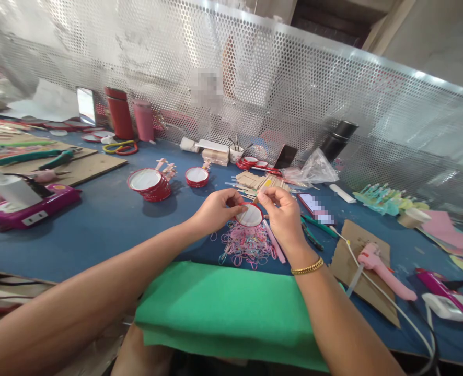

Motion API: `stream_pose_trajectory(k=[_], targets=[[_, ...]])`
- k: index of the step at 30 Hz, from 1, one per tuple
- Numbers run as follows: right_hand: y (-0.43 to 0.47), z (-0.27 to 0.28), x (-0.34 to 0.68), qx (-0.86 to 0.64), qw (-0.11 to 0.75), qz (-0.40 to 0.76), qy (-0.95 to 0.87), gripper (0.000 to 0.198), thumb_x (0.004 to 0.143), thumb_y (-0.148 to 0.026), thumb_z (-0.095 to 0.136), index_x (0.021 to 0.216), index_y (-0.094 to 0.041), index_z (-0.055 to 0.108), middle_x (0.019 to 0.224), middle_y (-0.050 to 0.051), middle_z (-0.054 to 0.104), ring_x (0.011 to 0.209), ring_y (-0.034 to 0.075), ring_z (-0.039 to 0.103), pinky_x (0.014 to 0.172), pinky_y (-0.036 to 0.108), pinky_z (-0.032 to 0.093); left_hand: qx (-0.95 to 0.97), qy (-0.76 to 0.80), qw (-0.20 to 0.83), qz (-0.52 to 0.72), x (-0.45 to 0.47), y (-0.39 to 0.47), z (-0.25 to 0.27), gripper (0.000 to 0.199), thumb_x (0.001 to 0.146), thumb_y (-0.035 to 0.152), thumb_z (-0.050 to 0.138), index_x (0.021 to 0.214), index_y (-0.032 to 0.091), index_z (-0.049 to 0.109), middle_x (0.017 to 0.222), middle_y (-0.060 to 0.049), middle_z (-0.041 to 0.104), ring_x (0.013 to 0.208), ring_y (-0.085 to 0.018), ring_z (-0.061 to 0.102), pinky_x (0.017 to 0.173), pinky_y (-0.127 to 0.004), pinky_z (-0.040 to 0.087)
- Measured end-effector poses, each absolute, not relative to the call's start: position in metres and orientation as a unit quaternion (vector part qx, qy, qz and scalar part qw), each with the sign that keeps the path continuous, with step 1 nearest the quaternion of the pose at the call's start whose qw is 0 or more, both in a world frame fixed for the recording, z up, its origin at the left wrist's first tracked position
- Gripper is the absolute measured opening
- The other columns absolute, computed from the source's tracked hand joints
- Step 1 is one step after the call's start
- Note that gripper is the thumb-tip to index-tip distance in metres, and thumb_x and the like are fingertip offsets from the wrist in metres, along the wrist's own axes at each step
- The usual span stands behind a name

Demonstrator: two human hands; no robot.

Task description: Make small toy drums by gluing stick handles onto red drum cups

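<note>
The small red-rimmed lid (249,215) sits between both hands above the rubber bands (247,244) on the bench (110,219). The left hand (216,209) pinches its left edge; the right hand (282,214) pinches a thin stick (255,199) at its upper right rim.

My bench is brightly and evenly lit from above. Glare whitens the top of the perforated metal screen (255,78) and washes out its left corner. Soft, short shadows lie under the stack of red lids (150,184) and under my forearms. Wide-lens distortion bends the screen and stretches my arms at the lower edge. The far corners look soft; two small patches are pixelated.
</note>
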State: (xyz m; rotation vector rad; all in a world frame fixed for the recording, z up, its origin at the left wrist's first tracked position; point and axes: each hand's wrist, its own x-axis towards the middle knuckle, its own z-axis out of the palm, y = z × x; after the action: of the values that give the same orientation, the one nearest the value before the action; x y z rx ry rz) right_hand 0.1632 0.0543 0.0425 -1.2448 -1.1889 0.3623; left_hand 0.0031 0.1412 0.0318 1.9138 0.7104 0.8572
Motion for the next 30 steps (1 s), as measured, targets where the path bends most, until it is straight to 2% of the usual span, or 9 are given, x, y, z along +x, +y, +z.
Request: stream_pose_trajectory(k=[4, 10, 15, 19, 26, 30], targets=[[0.055, 0.043, 0.162, -0.548, 0.639, 0.202, -0.501, 0.026, 0.08, -0.048, 0.073, 0.083, -0.022, 0.067, 0.083, 0.003, 0.074, 0.079, 0.021, 0.069, 0.065, 0.03, 0.053, 0.798, 0.27, 0.407, 0.353, 0.003, 0.142, 0.031, 0.015, 0.082, 0.026, 0.071, 0.093, 0.017, 0.074, 0.079, -0.002, 0.067, 0.068, -0.014, 0.057, 0.062, -0.026, 0.047], [0.056, 0.043, 0.161, -0.546, 0.635, 0.225, -0.498, 0.03, 0.078, -0.052, 0.073, 0.084, -0.023, 0.066, 0.084, 0.003, 0.073, 0.079, 0.021, 0.068, 0.062, 0.029, 0.052, 0.827, 0.267, 0.354, 0.346, 0.003, 0.145, 0.03, 0.01, 0.084, 0.022, 0.067, 0.077, 0.016, 0.071, 0.08, -0.002, 0.064, 0.071, -0.015, 0.057, 0.065, -0.028, 0.047], [0.059, 0.036, 0.16, -0.521, 0.657, 0.23, -0.494, 0.029, 0.08, -0.05, 0.073, 0.087, -0.023, 0.066, 0.085, 0.002, 0.073, 0.081, 0.02, 0.069, 0.073, 0.032, 0.055, 0.839, 0.261, 0.331, 0.345, 0.002, 0.144, 0.032, 0.009, 0.084, 0.019, 0.065, 0.082, 0.017, 0.074, 0.083, -0.003, 0.066, 0.078, -0.016, 0.06, 0.071, -0.029, 0.049], [0.061, 0.031, 0.158, -0.518, 0.649, 0.229, -0.507, 0.029, 0.077, -0.044, 0.076, 0.094, -0.023, 0.065, 0.092, 0.003, 0.073, 0.086, 0.02, 0.069, 0.083, 0.034, 0.055, 0.832, 0.266, 0.329, 0.359, 0.002, 0.145, 0.03, 0.009, 0.085, 0.02, 0.065, 0.08, 0.017, 0.072, 0.081, -0.003, 0.064, 0.075, -0.016, 0.058, 0.068, -0.028, 0.048], [0.058, 0.028, 0.153, -0.608, 0.55, 0.138, -0.556, 0.014, 0.078, -0.036, 0.065, 0.079, -0.023, 0.061, 0.074, -0.001, 0.064, 0.069, 0.017, 0.057, 0.069, 0.031, 0.045, 0.809, 0.269, 0.366, 0.373, 0.004, 0.144, 0.027, 0.01, 0.085, 0.022, 0.065, 0.08, 0.016, 0.072, 0.081, -0.003, 0.063, 0.073, -0.014, 0.056, 0.064, -0.026, 0.047], [0.057, 0.03, 0.151, -0.629, 0.528, 0.107, -0.56, 0.014, 0.078, -0.035, 0.061, 0.071, -0.023, 0.057, 0.064, -0.004, 0.055, 0.063, 0.015, 0.048, 0.063, 0.03, 0.037, 0.796, 0.268, 0.392, 0.376, 0.005, 0.142, 0.028, 0.011, 0.084, 0.025, 0.066, 0.081, 0.016, 0.072, 0.082, -0.003, 0.062, 0.072, -0.014, 0.056, 0.064, -0.025, 0.048]])
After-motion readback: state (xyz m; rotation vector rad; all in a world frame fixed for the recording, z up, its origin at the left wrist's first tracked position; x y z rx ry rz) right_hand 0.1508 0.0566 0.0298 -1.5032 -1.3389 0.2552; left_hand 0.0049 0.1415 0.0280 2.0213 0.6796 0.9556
